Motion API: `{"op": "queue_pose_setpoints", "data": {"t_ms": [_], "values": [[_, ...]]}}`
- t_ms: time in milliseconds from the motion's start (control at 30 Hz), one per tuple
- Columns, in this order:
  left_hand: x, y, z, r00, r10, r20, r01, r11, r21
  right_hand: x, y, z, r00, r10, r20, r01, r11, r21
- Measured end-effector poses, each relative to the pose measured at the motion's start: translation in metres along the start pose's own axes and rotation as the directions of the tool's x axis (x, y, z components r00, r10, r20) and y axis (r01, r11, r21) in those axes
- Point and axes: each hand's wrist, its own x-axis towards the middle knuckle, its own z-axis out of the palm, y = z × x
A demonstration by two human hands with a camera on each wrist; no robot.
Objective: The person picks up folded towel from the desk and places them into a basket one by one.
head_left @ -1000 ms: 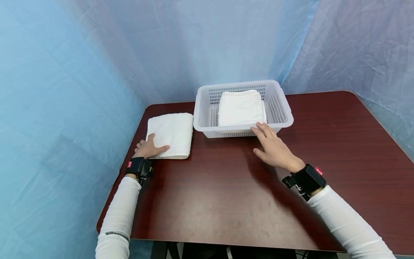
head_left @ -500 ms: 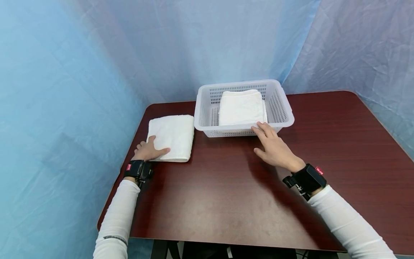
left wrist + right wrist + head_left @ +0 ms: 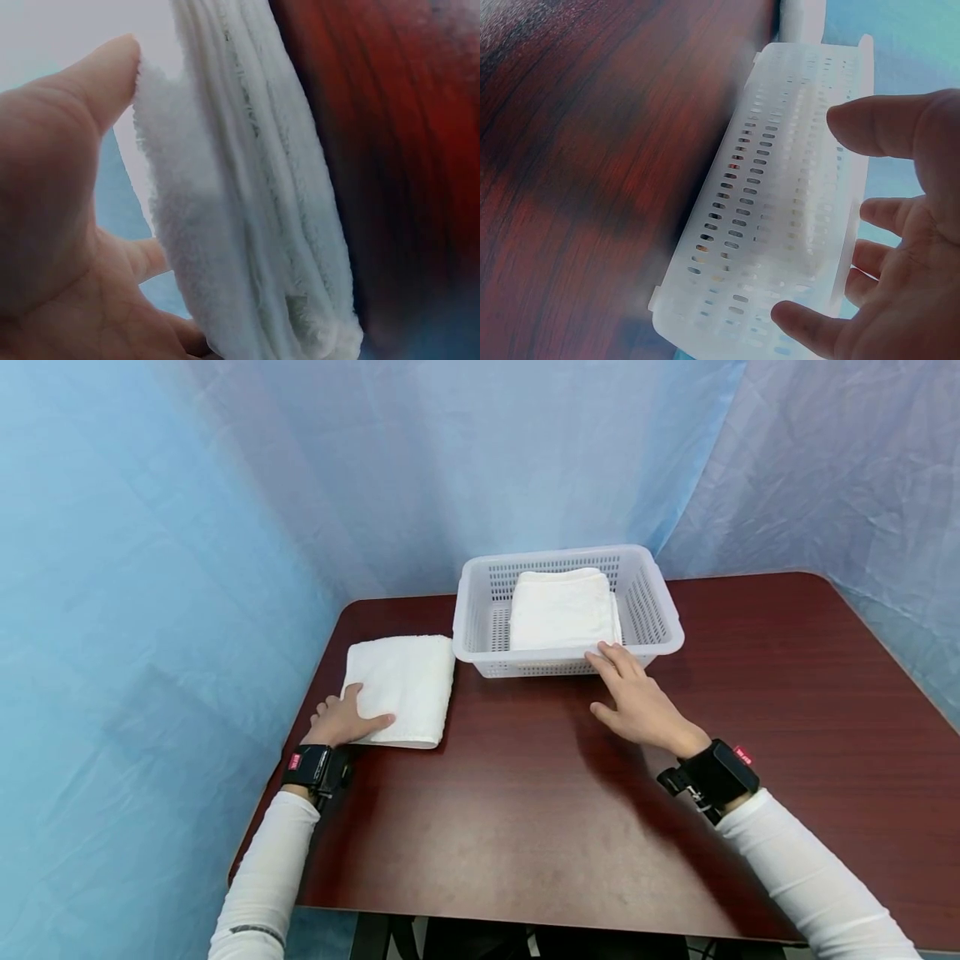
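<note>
A folded white towel point(image 3: 405, 689) lies on the table to the left of a white plastic basket point(image 3: 480, 657). My left hand point(image 3: 345, 718) is at the towel's near left corner, its thumb and index finger spread over the top. Stacked towel layers point(image 3: 247, 187) face the left wrist camera beside the thumb. Inside the basket sits another folded white towel point(image 3: 564, 610). My right hand point(image 3: 641, 706) reaches to the basket's front rim with fingers spread and fairly straight; whether the fingertips touch it I cannot tell. Slotted basket wall point(image 3: 742, 202) fills the right wrist view's middle.
The dark reddish-brown table point(image 3: 525, 818) has its left edge close beside my left forearm. Blue cloth point(image 3: 405, 468) hangs behind the table and along its left side. The basket stands near the back edge.
My left hand and the towel under it have slid a little toward me. The right hand stays at the basket rim, and the basket looks almost unmoved.
</note>
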Motion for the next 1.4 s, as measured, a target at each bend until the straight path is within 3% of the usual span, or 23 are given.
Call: {"op": "queue_pose_setpoints", "data": {"t_ms": [833,1400], "values": [[-0.020,0.001,0.005,1.000,0.019,-0.021,-0.019,0.999,0.029,-0.001,0.002,0.002,0.999,0.022,0.034,-0.023,0.999,0.030],[-0.028,0.003,0.005,1.000,0.027,-0.015,-0.026,0.999,0.042,0.000,0.002,0.009,1.000,0.022,0.002,-0.022,0.999,-0.036]]}}
